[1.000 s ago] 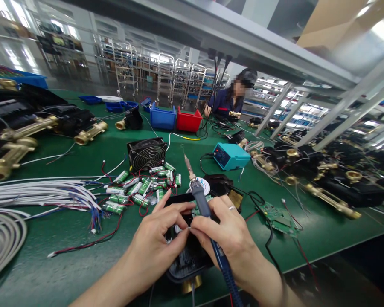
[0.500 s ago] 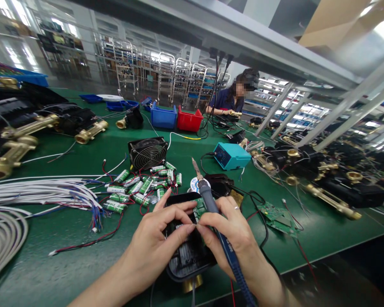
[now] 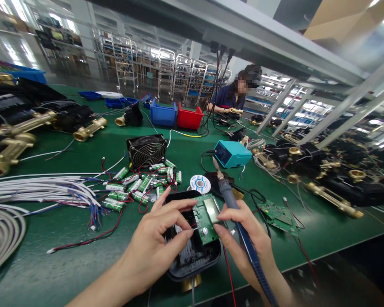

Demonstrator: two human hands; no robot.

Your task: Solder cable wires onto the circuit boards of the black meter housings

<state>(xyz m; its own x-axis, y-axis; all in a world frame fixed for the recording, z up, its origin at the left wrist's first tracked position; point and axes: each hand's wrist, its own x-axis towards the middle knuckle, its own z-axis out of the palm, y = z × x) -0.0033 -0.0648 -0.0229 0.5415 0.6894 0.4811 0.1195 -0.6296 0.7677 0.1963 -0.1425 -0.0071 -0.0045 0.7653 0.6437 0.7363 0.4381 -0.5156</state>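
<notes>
A black housing [image 3: 192, 256] on a brass fitting lies on the green bench in front of me. A green circuit board with a small display [image 3: 208, 217] rests tilted on its right rim. My left hand [image 3: 156, 243] lies over the housing's left side, thumb and forefinger pinching a thin wire next to the board. My right hand [image 3: 243, 238] is closed round a blue-handled soldering iron [image 3: 232, 204], tip pointing up and away from me, its fingers just right of the board.
Green batteries with red leads [image 3: 141, 183], a solder spool [image 3: 200, 184], a black fan [image 3: 146, 150] and a teal soldering station [image 3: 232, 153] lie beyond. White wire bundles [image 3: 35, 194] at left, a second board [image 3: 280, 215] at right. A person works at the far end.
My right hand with the iron has drawn away to the right, uncovering the green board. The iron's tip swung right. My left hand stays on the housing.
</notes>
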